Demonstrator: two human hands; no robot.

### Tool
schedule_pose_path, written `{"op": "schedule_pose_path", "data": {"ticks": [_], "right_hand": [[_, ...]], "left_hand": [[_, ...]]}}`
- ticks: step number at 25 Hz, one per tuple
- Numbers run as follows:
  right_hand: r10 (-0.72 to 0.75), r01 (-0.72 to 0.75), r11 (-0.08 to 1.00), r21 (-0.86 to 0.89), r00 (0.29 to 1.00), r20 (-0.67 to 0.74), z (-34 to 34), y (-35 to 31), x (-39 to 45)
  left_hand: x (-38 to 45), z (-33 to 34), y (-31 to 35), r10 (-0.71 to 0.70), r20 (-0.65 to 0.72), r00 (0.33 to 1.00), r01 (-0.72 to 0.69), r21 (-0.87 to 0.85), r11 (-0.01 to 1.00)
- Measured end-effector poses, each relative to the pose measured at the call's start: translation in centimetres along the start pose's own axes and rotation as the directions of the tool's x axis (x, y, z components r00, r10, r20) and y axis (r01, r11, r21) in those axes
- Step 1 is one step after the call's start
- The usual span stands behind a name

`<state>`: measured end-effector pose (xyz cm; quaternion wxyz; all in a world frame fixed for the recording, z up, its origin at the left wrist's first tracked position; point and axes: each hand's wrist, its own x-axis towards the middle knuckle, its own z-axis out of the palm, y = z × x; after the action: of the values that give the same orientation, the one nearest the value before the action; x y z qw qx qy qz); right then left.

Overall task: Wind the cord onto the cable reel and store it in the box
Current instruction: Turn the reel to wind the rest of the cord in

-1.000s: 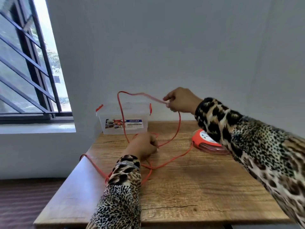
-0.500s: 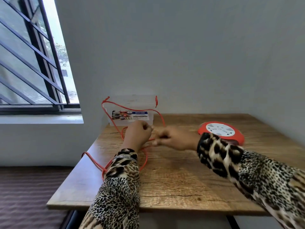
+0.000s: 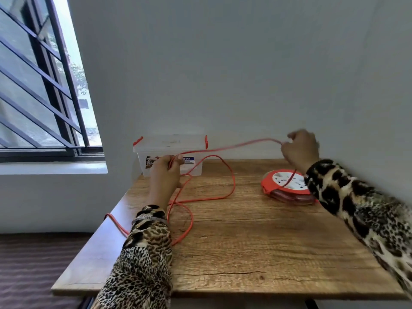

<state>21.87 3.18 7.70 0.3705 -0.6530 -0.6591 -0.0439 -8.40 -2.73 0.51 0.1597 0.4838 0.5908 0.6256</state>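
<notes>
The orange cord (image 3: 231,184) runs taut through the air between two grips. The right hand (image 3: 299,151), raised above the reel (image 3: 287,188), pinches the cord with curled fingers; from that pinch a strand drops down across the reel's white face. The left hand (image 3: 166,175), lower and well to the left, has its fingers curled round the cord just in front of the box (image 3: 170,152). Below and right of the left grip, slack lies in loose loops on the table (image 3: 256,241); another length trails behind the left sleeve (image 3: 142,259) and over the table's left edge. The box stands lidded against the wall (image 3: 223,74), the reel well to its right. A barred window (image 3: 40,85) is far left.
</notes>
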Motion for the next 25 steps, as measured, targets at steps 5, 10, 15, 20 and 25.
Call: {"op": "schedule_pose_path", "data": {"ticks": [5,10,15,20,25], "right_hand": [[-0.565,0.497,0.81,0.313,0.803,0.187,0.9,-8.0,-6.0],[-0.453,0.41,0.874,0.259,0.881,0.133,2.7,-9.6,-5.7],[-0.557,0.579,0.791,0.198,0.547,0.625,8.5,-10.5,-9.5],[-0.625,0.56,0.768,0.311,0.551,0.553,11.6,-12.0,-11.1],[-0.654,0.461,0.756,0.464,0.525,0.544,12.1,-13.3,-9.5]], "left_hand": [[1.1,1.2,7.5,-0.16,0.143,0.977,0.18,-0.14,0.974],[1.9,0.6,12.3,-0.129,0.163,0.978,0.129,0.01,0.992],[1.2,1.0,8.7,-0.257,0.378,0.89,0.347,-0.192,0.918],[-0.6,-1.0,2.8,-0.345,0.427,0.836,0.235,0.29,0.928],[-1.0,-3.8,0.8,-0.338,0.69,0.64,0.113,0.351,0.93]]}}
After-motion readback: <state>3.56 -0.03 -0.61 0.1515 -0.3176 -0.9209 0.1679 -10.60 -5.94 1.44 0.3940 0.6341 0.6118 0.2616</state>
